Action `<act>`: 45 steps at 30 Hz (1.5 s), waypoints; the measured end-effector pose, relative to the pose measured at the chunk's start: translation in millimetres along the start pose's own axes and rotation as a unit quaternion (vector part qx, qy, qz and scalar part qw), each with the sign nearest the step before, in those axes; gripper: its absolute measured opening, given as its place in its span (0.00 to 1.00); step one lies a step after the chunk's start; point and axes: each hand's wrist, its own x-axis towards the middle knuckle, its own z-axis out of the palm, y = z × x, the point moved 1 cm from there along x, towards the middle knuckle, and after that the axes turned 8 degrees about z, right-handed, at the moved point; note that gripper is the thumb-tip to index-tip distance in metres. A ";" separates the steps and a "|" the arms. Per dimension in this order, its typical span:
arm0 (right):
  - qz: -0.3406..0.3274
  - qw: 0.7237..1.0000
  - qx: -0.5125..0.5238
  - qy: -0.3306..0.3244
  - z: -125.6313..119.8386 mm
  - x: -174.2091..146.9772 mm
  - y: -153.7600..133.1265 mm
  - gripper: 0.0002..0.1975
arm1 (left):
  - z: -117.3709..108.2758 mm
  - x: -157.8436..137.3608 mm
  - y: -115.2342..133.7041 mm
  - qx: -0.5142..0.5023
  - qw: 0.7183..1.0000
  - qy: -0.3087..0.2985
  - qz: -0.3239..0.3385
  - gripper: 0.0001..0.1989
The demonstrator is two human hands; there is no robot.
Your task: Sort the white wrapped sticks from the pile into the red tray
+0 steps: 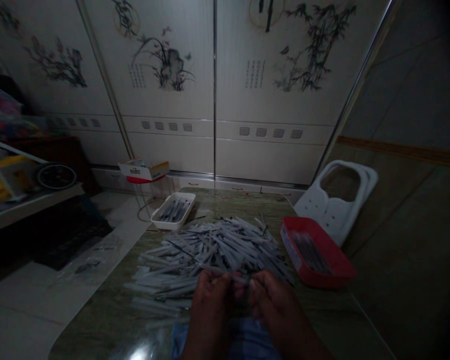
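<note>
Head view: left hand [210, 295] and right hand [270, 300] pinch one thin tube [237, 278] together, large pile [210, 250] unsorted, two trays [173, 210] partly filled.

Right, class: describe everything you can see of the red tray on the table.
The red tray is a shallow rectangular box, plastic by its look, with low walls and a pale label on its near-left wall. It lies flat on the table, toward its right edge, turned at an angle. Inside lie dark thin sticks, too dim to tell apart. The pile of pale sticks reaches up to its left side; whether they touch is unclear. A white plastic seat stands just behind it. Neither hand touches it.
</note>
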 end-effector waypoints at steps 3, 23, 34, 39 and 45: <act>0.018 0.999 0.027 0.010 6.8 0.7 3.6 0.24 | -0.1 -1.7 1.0 0.000 1.000 0.001 0.007 0.15; 0.025 1.000 0.009 -0.010 3.0 5.6 4.5 0.24 | -5.0 3.7 1.2 -0.025 1.000 0.016 0.004 0.17; 0.033 0.997 0.056 -0.048 8.5 6.1 15.0 0.27 | -6.5 1.6 4.3 -0.046 0.999 -0.015 0.006 0.16; 0.009 0.999 0.046 -0.007 4.5 7.2 10.6 0.20 | -12.3 4.9 2.6 -0.022 1.000 -0.007 0.011 0.14; -0.026 0.999 -0.015 -0.017 -0.3 7.1 10.4 0.13 | -13.4 4.7 1.3 -0.010 1.000 -0.012 0.005 0.13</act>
